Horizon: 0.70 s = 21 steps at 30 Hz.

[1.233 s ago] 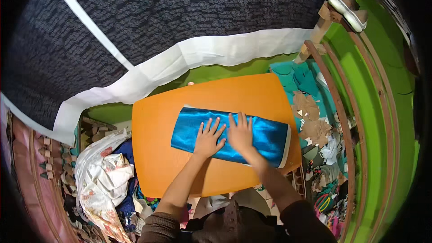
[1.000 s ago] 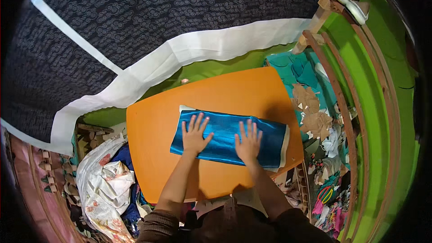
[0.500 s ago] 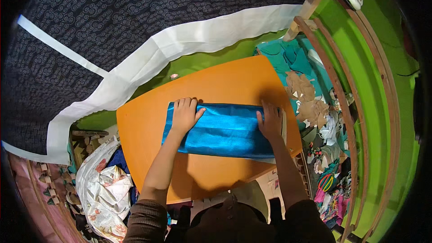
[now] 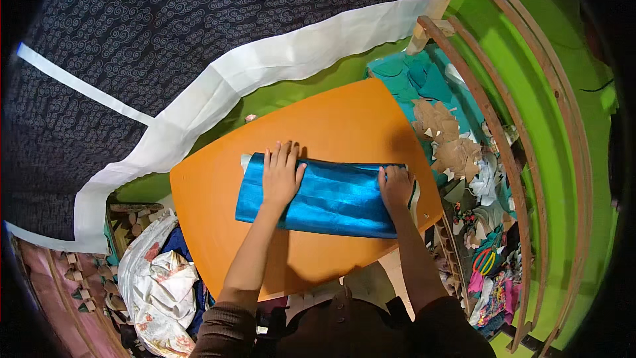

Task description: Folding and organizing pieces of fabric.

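Hands lay on folded blue satin cloth (image 4: 331, 197) atop the orange table (image 4: 344, 126). Left hand (image 4: 281, 178) pressed flat, fingers spread, gripping nothing. Right hand (image 4: 396, 185) curled over the cloth's right end.

No boxes, packs, labels, signs or screens show here. There is only cloth, paper scraps and an orange board, and none of them has a label or sign on it.

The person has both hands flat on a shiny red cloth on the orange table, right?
Not quite: the cloth is blue, not red. The head view shows the left hand spread flat on the shiny blue cloth near its left end and the right hand pressing on its right end, and the cloth does lie on the orange table.
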Tool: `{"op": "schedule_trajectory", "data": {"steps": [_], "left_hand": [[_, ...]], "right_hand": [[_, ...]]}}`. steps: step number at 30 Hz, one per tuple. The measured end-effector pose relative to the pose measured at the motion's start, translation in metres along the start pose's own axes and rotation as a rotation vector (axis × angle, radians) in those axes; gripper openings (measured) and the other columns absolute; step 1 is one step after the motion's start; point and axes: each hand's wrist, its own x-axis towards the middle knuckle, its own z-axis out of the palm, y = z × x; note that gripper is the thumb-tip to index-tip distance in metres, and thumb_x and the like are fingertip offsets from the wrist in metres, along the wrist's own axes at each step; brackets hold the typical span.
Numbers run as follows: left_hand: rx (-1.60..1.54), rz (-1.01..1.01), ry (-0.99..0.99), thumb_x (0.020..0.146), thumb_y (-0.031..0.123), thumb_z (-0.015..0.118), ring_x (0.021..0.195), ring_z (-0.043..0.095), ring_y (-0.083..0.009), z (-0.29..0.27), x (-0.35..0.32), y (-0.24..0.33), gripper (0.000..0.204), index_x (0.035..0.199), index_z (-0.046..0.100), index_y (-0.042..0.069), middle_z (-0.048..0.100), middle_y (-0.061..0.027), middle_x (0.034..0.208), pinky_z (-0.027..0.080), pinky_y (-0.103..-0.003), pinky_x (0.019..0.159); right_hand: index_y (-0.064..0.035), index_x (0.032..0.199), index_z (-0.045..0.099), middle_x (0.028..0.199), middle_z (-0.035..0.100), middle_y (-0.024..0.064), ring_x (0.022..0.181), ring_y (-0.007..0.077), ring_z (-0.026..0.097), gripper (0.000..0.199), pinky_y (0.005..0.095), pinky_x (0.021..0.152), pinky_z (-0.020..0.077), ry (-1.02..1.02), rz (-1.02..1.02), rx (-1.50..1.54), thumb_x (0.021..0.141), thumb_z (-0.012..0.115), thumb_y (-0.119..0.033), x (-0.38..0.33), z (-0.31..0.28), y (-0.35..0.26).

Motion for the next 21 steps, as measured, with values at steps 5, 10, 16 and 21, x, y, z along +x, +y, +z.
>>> {"op": "schedule_trajectory", "data": {"steps": [5,10,16,21], "left_hand": [[-0.009,-0.063,-0.067,0.084,0.042,0.049,0.128,0.029,-0.0300,0.002,-0.022,0.026,0.051,0.127,0.045,0.014,0.036,-0.0103,0.136,0.017,-0.052,0.104],[-0.036,-0.135,-0.063,0.085,0.041,0.047,0.128,0.028,-0.0309,0.022,-0.026,0.023,0.052,0.131,0.041,0.016,0.033,-0.0096,0.138,0.016,-0.053,0.104],[-0.003,-0.164,-0.080,0.084,0.038,0.049,0.130,0.025,-0.0322,0.039,-0.040,0.018,0.057,0.134,0.036,0.015,0.030,-0.0102,0.140,0.016,-0.054,0.103],[0.010,-0.121,-0.081,0.081,0.044,0.051,0.128,0.029,-0.0299,0.042,-0.033,0.016,0.061,0.134,0.036,0.017,0.032,-0.0089,0.139,0.020,-0.051,0.103]], "right_hand": [[-0.0110,0.067,0.054,0.068,0.053,0.0047,0.072,0.0225,0.052,0.019,0.0375,0.071,0.0393,0.130,-0.090,0.053,0.079,0.060,-0.026,0.021,-0.005,-0.008],[-0.0097,0.076,0.055,0.075,0.052,0.0058,0.078,0.0231,0.051,0.019,0.0388,0.076,0.0391,-0.014,-0.103,0.029,0.076,0.062,-0.027,0.031,0.005,-0.014],[-0.0106,0.122,0.047,0.129,0.038,0.0160,0.124,0.0332,0.031,0.048,0.0543,0.101,0.0221,-0.086,0.198,0.048,0.081,0.057,-0.033,0.009,-0.021,-0.100],[-0.0208,0.134,0.037,0.142,0.027,0.0099,0.130,0.0268,0.025,0.052,0.0574,0.102,0.0157,-0.277,0.114,0.143,0.087,0.043,-0.042,-0.019,0.006,-0.101]]}}
